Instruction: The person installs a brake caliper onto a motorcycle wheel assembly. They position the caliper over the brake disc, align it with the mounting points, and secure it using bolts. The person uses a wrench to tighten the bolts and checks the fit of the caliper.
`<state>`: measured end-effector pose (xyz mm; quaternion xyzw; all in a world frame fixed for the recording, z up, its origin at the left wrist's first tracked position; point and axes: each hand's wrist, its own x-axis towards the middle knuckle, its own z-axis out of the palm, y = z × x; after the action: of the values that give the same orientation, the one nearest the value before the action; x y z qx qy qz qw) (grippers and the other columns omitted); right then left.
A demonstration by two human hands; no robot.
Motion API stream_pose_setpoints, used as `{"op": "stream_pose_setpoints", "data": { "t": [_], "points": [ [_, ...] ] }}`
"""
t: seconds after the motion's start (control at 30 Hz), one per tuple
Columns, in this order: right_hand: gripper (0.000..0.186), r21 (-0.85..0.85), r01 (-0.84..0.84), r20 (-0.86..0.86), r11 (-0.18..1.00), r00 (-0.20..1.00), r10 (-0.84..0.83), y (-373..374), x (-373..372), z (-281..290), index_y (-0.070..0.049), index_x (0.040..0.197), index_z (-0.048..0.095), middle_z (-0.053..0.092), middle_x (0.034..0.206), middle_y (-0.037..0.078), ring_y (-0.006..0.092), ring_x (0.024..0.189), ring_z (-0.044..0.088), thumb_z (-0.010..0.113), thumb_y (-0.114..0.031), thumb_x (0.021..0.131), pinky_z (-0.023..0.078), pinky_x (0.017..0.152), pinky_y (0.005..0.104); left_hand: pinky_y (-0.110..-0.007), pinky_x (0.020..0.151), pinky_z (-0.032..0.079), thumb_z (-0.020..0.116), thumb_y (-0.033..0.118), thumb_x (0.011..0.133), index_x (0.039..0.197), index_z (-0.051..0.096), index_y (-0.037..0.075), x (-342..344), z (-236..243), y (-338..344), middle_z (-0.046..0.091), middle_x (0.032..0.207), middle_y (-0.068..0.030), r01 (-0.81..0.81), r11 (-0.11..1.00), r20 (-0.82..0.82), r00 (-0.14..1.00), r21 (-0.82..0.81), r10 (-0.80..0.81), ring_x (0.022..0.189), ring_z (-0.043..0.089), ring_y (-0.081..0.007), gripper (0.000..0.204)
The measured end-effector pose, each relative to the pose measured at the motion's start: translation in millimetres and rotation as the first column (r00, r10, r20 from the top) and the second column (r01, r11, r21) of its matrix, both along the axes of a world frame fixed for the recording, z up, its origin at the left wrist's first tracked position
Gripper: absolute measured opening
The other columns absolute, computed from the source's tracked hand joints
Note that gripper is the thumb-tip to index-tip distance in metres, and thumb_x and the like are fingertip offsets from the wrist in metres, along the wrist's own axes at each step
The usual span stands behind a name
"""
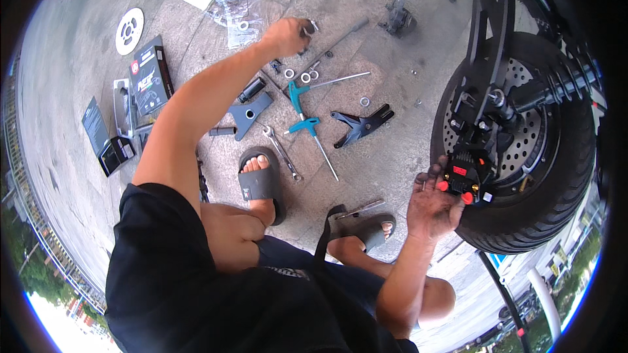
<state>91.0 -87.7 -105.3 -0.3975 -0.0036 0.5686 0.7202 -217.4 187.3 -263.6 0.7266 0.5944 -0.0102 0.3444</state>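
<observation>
I'm holding the caliper in my right hand; my left hand is curling, grip unclear; teal hex keys are lying between.

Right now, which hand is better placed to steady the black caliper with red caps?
Right, I'd judge: the right hand holds that black caliper with red caps, by the black-tyred wheel. The left hand is well away over the grey paving, apparently pinching a small silvery metal piece.

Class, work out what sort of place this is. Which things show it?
Probably an outdoor paved area serving as a makeshift workspace: the wrench lies straight on the paving near a wheel, and greenery shows at the picture's edge.
</observation>
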Motion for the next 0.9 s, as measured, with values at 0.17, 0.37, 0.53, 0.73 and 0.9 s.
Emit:
{"op": "stream_pose_setpoints", "data": {
  "t": [0.17, 0.37, 0.53, 0.73, 0.9],
  "points": [
    [0.07, 0.086, -0.124, -0.013, 0.989, 0.992, 0.126, 0.9, 4.4, 4.7, -0.007, 0.14, 0.039, 0.044, 0.14, 0.016, 0.0262, 0.12, 0.048, 0.066, -0.039, 0.084, 0.039, 0.098, 0.0426, -0.042, 0.079, 0.052, 0.066, 0.023, 0.076, 0.099, 0.064, 0.006, 12.5, -15.6, -54.0, 0.062, 0.1, -0.0151, 0.196, 0.959, 0.042, 0.977, 0.205, -0.209, 0.092, 0.063, -0.0354, 0.029],
    [0.072, 0.046, -0.112, -0.003, 0.993, 0.994, 0.112, 2.3, 3.2, 6.1, -0.008, 0.14, 0.039, 0.044, 0.141, 0.016, 0.0265, 0.118, 0.051, 0.068, -0.037, 0.082, 0.039, 0.097, 0.0421, -0.041, 0.078, 0.054, 0.056, 0.012, 0.08, 0.095, 0.067, 0.007, 8.1, -30.8, -63.0, 0.059, 0.103, -0.0139, 0.506, 0.815, -0.085, 0.859, 0.281, -0.504, 0.092, 0.062, -0.0326, 0.02],
    [0.065, 0.048, -0.091, 0.034, 0.995, 0.995, 0.089, 3.5, 0.5, 7.1, -0.008, 0.135, 0.045, 0.049, 0.135, 0.016, 0.0265, 0.113, 0.052, 0.066, -0.038, 0.081, 0.041, 0.093, 0.0408, -0.038, 0.075, 0.056, 0.055, 0.009, 0.08, 0.091, 0.067, 0.007, 6.8, -40.9, -67.3, 0.058, 0.103, -0.0121, 0.602, 0.709, -0.241, 0.798, 0.366, -0.552, 0.094, 0.063, -0.0292, 0.016],
    [0.065, -0.022, -0.046, 0.054, 0.999, 0.997, 0.047, 5.1, -2.5, 6.5, -0.011, 0.132, 0.048, 0.053, 0.13, 0.013, 0.0243, 0.111, 0.054, 0.069, -0.043, 0.079, 0.04, 0.096, 0.0411, -0.037, 0.079, 0.053, 0.055, 0.009, 0.079, 0.095, 0.065, 0.005, 12.5, -42.5, -64.8, 0.057, 0.101, -0.0106, 0.573, 0.684, -0.18, 0.81, 0.452, -0.559, 0.091, 0.062, -0.0259, 0.019],
    [0.068, 0.001, -0.065, 0.109, 0.998, 0.992, 0.065, 6.6, -3.2, 4.4, -0.013, 0.133, 0.047, 0.054, 0.13, 0.012, 0.022, 0.112, 0.055, 0.071, -0.043, 0.078, 0.04, 0.096, 0.0404, -0.035, 0.085, 0.05, 0.055, 0.008, 0.08, 0.101, 0.065, 0.006, 11.9, -41.2, -57.3, 0.056, 0.105, -0.0096, 0.533, 0.706, -0.164, 0.837, 0.466, -0.523, 0.097, 0.06, -0.0258, 0.023]
  ]
}}
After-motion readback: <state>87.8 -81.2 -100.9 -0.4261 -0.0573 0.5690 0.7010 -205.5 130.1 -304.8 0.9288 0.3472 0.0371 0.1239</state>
